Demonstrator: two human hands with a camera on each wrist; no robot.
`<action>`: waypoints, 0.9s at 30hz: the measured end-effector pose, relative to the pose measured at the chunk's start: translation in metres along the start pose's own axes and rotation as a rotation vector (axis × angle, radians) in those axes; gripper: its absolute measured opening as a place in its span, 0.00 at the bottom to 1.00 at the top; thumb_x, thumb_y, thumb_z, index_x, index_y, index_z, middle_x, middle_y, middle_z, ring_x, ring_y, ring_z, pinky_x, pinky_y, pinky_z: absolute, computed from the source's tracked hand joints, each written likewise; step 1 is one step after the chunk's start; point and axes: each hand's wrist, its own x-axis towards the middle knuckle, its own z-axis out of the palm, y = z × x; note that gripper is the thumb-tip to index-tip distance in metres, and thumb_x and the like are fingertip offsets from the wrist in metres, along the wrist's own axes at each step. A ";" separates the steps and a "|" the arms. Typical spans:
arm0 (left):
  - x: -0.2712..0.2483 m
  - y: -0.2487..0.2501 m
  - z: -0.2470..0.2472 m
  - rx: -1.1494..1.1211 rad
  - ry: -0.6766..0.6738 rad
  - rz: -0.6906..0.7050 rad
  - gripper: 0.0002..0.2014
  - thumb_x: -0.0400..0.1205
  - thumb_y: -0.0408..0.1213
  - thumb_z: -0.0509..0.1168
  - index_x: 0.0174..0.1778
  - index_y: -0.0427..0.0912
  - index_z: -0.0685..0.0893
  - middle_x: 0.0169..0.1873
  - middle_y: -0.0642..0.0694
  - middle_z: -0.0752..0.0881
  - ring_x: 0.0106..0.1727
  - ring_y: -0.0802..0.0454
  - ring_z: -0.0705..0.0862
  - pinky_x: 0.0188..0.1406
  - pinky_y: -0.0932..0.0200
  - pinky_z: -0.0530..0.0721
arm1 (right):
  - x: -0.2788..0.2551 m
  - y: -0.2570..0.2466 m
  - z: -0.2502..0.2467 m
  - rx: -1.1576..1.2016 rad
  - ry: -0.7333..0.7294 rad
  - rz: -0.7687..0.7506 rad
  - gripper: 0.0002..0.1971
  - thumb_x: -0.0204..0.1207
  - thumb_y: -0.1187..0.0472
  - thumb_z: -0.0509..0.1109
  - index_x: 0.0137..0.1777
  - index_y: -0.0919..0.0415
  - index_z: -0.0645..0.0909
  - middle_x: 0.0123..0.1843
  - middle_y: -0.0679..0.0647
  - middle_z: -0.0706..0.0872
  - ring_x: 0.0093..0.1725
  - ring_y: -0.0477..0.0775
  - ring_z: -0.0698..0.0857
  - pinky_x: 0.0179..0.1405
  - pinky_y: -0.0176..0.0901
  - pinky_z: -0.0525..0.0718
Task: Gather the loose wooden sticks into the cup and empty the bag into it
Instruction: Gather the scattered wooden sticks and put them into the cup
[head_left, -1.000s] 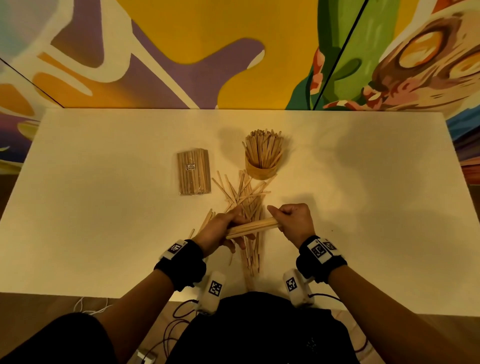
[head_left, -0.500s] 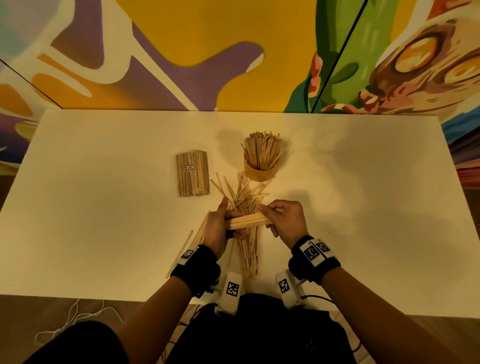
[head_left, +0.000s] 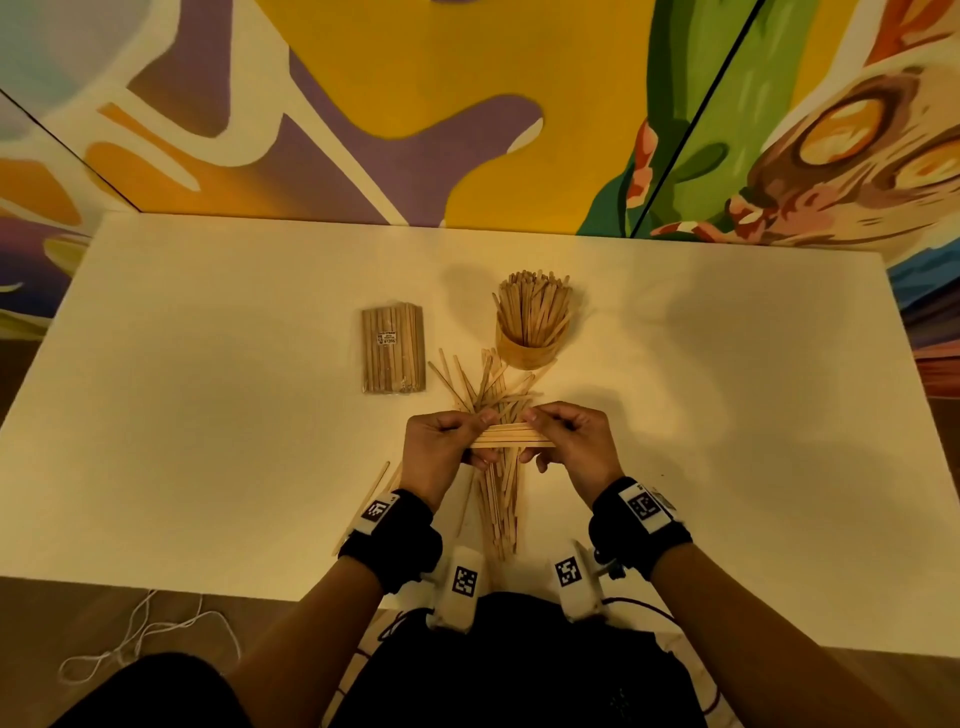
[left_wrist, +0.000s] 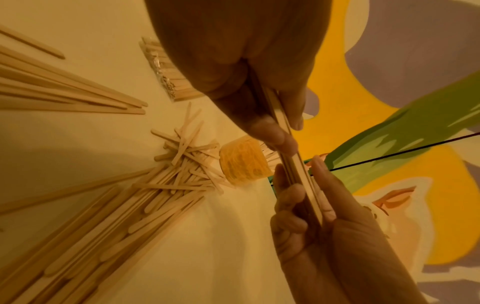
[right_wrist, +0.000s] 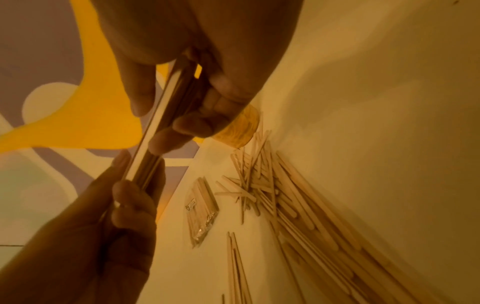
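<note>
A small bundle of wooden sticks (head_left: 511, 435) lies level between my hands, just above the table. My left hand (head_left: 480, 437) pinches its left end, thumb on top. My right hand (head_left: 535, 436) pinches its right end the same way. Both wrist views show the bundle (left_wrist: 293, 164) (right_wrist: 145, 152) edge-on between thumb and curled fingers. Beyond the hands stands a round wooden cup (head_left: 524, 353), packed with upright sticks (head_left: 532, 306). A clear bag of sticks (head_left: 393, 349) lies flat to its left. Loose sticks (head_left: 493, 395) lie scattered from the cup's foot back under my hands.
The white table (head_left: 208, 441) runs wide on both sides of the pile. A few stray sticks (head_left: 376, 483) lie left of my left wrist, near the front edge. A painted wall rises directly behind the table. A white cord (head_left: 130, 644) lies on the floor at lower left.
The bundle has turned from tilted to level. Both hands have slid closer together along it and moved slightly away from my body. My left hand has shifted its hold, thumb now on top.
</note>
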 end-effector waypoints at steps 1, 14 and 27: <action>0.000 0.000 0.000 -0.005 0.000 -0.003 0.09 0.80 0.35 0.71 0.44 0.31 0.90 0.32 0.36 0.91 0.24 0.48 0.87 0.24 0.61 0.85 | 0.000 -0.001 0.001 0.000 -0.016 -0.002 0.04 0.77 0.69 0.72 0.42 0.68 0.87 0.34 0.66 0.88 0.24 0.61 0.84 0.20 0.40 0.78; -0.003 0.009 -0.002 0.058 -0.197 0.050 0.10 0.74 0.23 0.74 0.49 0.35 0.91 0.36 0.38 0.92 0.34 0.49 0.90 0.32 0.60 0.88 | 0.005 0.001 -0.003 0.118 -0.068 0.044 0.02 0.73 0.73 0.74 0.42 0.73 0.84 0.30 0.62 0.86 0.26 0.60 0.83 0.26 0.44 0.79; 0.006 0.007 -0.008 -0.033 -0.172 0.029 0.09 0.73 0.23 0.73 0.48 0.36 0.90 0.36 0.38 0.91 0.34 0.48 0.90 0.33 0.60 0.87 | 0.014 -0.015 -0.016 0.083 -0.247 0.073 0.08 0.71 0.75 0.73 0.49 0.71 0.86 0.39 0.64 0.91 0.36 0.61 0.91 0.36 0.43 0.88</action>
